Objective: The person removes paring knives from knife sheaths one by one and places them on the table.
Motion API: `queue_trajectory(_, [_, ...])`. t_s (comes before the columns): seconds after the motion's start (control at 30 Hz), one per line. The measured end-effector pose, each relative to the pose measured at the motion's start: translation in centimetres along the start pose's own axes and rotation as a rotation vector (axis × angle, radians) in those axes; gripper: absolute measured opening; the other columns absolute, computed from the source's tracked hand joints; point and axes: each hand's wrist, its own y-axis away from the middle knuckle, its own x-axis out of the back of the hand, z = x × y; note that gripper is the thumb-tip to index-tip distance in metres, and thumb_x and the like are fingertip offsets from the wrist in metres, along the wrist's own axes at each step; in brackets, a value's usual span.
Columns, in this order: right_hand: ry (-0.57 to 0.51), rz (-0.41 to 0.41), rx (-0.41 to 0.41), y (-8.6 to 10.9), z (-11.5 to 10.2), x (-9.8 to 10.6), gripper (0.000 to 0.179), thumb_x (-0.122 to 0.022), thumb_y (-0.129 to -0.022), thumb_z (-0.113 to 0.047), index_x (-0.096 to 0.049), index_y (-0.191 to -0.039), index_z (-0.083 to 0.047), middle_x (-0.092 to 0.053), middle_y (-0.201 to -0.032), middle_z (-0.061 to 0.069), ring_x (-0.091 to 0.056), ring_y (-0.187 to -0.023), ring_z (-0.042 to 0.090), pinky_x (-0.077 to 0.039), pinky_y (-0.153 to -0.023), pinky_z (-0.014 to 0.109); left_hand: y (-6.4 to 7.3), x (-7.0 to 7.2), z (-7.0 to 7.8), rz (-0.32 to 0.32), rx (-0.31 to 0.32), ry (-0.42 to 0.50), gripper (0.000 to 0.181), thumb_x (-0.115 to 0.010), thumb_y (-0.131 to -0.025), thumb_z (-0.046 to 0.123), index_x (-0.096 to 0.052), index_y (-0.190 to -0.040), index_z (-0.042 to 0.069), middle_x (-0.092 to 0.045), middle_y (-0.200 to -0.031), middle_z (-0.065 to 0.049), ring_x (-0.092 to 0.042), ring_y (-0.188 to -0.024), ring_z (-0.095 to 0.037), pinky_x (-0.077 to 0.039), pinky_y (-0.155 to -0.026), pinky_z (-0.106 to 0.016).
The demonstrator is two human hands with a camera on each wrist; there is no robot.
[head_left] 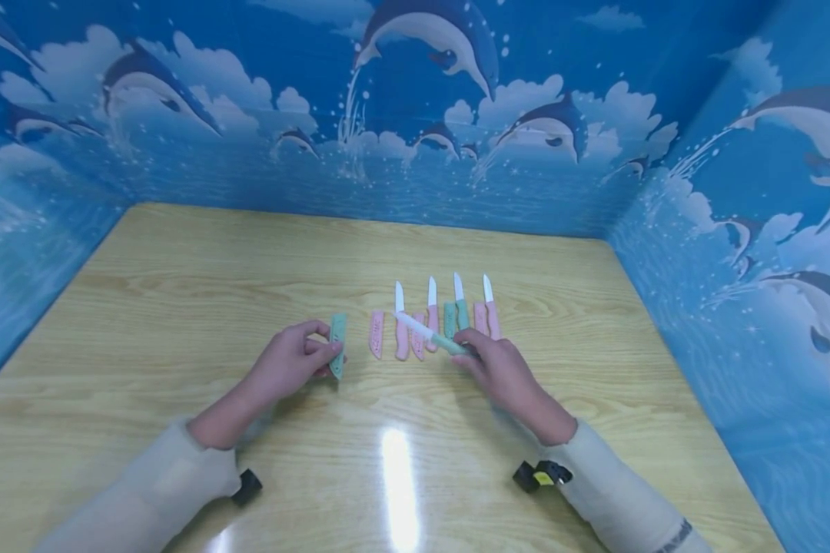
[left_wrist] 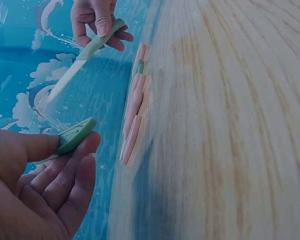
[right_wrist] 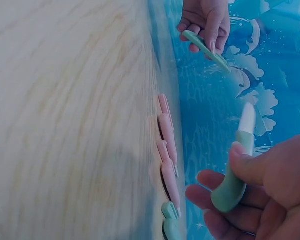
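Observation:
Between thumb and fingers my left hand [head_left: 292, 359] pinches a green knife sheath [head_left: 338, 329], held above the table. My right hand [head_left: 503, 373] grips the green handle of a paring knife [head_left: 448, 343]; its white blade points left toward the sheath, with a gap between them. In the left wrist view the sheath [left_wrist: 78, 135] lies across the fingertips under the thumb. The right wrist view shows the thumb pressed along the knife handle [right_wrist: 232, 187]. Beyond the hands lie a pink sheath [head_left: 376, 335] and a pink-handled knife [head_left: 401, 339], side by side.
The row continues rightward with a pink sheath [head_left: 418, 347], a pink knife [head_left: 432, 296], a green sheath [head_left: 449, 319], a green knife [head_left: 459, 288], another pink sheath [head_left: 480, 316] and pink knife [head_left: 493, 318]. A dolphin-print curtain [head_left: 387, 184] borders the wooden table [head_left: 249, 261].

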Motion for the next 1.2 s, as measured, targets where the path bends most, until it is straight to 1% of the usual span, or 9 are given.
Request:
queue_trajectory(0.13, [-0.155,-0.069,-0.069,0.1,-0.1,-0.2,0.015,-0.064,-0.093,-0.014,-0.060,-0.105,-0.007,-0.069,-0.070,0.005,-0.043,-0.046,0.007,-0.036,-0.042,0.023,0.0,0.0,0.0,-0.003,-0.004,-0.006,0.023,-0.061,-0.096,0.015,-0.056,-0.111,-0.002,-0.073,-0.081,-0.008,-0.066,-0.068,-0.021,-0.051,-0.056,-0.027])
queue_trajectory(0.23, [-0.236,-0.111,-0.107,0.1,-0.2,-0.4,0.016,-0.059,-0.097,-0.017,-0.055,-0.108,-0.006,-0.074,-0.087,0.009,-0.060,-0.058,0.013,-0.043,-0.047,0.024,-0.1,0.0,-0.2,-0.004,-0.002,-0.009,0.022,-0.061,-0.096,0.015,-0.056,-0.110,-0.001,-0.073,-0.080,-0.008,-0.066,-0.068,-0.021,-0.050,-0.056,-0.027])
queue_trajectory(0.33, [-0.286,-0.143,-0.121,0.1,-0.4,-0.5,0.016,-0.054,-0.100,-0.017,-0.051,-0.109,-0.004,-0.074,-0.099,0.011,-0.065,-0.066,0.019,-0.045,-0.050,0.026,-0.1,0.0,-0.2,-0.002,0.001,-0.009,0.021,-0.061,-0.096,0.014,-0.056,-0.110,-0.001,-0.074,-0.082,-0.008,-0.067,-0.069,-0.020,-0.052,-0.058,-0.029])
queue_trajectory(0.57, [-0.494,-0.228,-0.198,0.0,-1.1,-0.7,0.012,-0.047,-0.103,-0.016,-0.050,-0.105,-0.005,-0.073,-0.100,0.011,-0.047,-0.053,0.009,-0.040,-0.049,0.022,-0.1,0.1,-0.3,-0.011,-0.011,-0.021,0.024,-0.060,-0.097,0.016,-0.055,-0.112,-0.001,-0.073,-0.079,-0.006,-0.066,-0.069,-0.020,-0.049,-0.055,-0.027])
queue_trajectory(0.67, [-0.633,-0.283,-0.251,0.0,-1.3,-0.8,0.015,-0.046,-0.104,-0.018,-0.049,-0.104,-0.003,-0.073,-0.103,0.013,-0.050,-0.058,0.013,-0.046,-0.058,0.025,-0.1,0.2,-0.3,-0.016,-0.012,-0.026,0.023,-0.060,-0.097,0.017,-0.056,-0.112,-0.001,-0.072,-0.076,-0.004,-0.064,-0.067,-0.022,-0.042,-0.050,-0.023])
queue_trajectory(0.73, [-0.712,-0.303,-0.284,0.0,-1.4,-0.9,0.017,-0.046,-0.104,-0.018,-0.050,-0.106,-0.001,-0.071,-0.107,0.016,-0.059,-0.071,0.015,-0.051,-0.066,0.030,0.0,0.2,-0.3,-0.021,-0.013,-0.025,0.022,-0.060,-0.098,0.017,-0.056,-0.111,-0.001,-0.072,-0.075,-0.003,-0.063,-0.066,-0.023,-0.038,-0.048,-0.022])
queue_trajectory(0.8, [-0.766,-0.300,-0.302,-0.1,-1.4,-1.2,0.018,-0.049,-0.102,-0.016,-0.052,-0.107,0.001,-0.070,-0.101,0.016,-0.061,-0.080,0.016,-0.053,-0.072,0.032,0.0,0.2,-0.3,-0.024,-0.016,-0.023,0.022,-0.060,-0.098,0.017,-0.056,-0.111,-0.001,-0.071,-0.075,-0.003,-0.062,-0.066,-0.023,-0.037,-0.047,-0.021])
queue_trajectory(0.97, [-0.861,-0.245,-0.386,-0.2,-1.1,-1.6,0.018,-0.061,-0.095,-0.008,-0.058,-0.104,0.007,-0.064,-0.084,0.002,-0.059,-0.072,0.013,-0.055,-0.069,0.027,0.0,0.1,-0.3,-0.024,-0.021,-0.018,0.022,-0.060,-0.097,0.017,-0.056,-0.111,0.000,-0.072,-0.076,-0.004,-0.063,-0.067,-0.022,-0.038,-0.048,-0.022])
queue_trajectory(1.2, [-0.968,-0.212,-0.441,-0.3,-0.9,-1.5,0.022,-0.067,-0.089,-0.004,-0.063,-0.105,0.011,-0.071,-0.083,0.004,-0.068,-0.073,0.014,-0.059,-0.076,0.034,0.0,0.1,-0.2,-0.020,-0.007,-0.014,0.022,-0.060,-0.097,0.016,-0.056,-0.111,-0.001,-0.073,-0.082,-0.007,-0.065,-0.069,-0.022,-0.040,-0.049,-0.022])
